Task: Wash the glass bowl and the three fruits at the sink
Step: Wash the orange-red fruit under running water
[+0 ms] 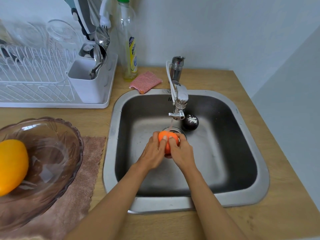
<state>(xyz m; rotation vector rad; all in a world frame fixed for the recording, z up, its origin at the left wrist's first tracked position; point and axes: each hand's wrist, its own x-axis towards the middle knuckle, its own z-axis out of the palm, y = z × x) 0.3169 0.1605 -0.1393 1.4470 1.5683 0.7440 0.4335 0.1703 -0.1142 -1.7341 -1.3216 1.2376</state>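
Note:
Over the drain of the steel sink (242,196), my left hand (153,151) and my right hand (181,152) both grip a small orange fruit (167,137) under the thin stream running from the tap (180,99). A dark round fruit (190,122) with a white patch lies on the sink floor behind the drain, to the right of the spout. On the counter at the left, the tinted glass bowl (57,153) stands on a pink-brown cloth (83,179) and holds a large yellow-orange fruit (12,165).
A white dish rack (52,87) with glasses and a cutlery holder fills the back left. A dish soap bottle (129,44) and a pink mesh scrubber (145,82) sit behind the sink. The wall closes in on the right of the wooden counter (285,213).

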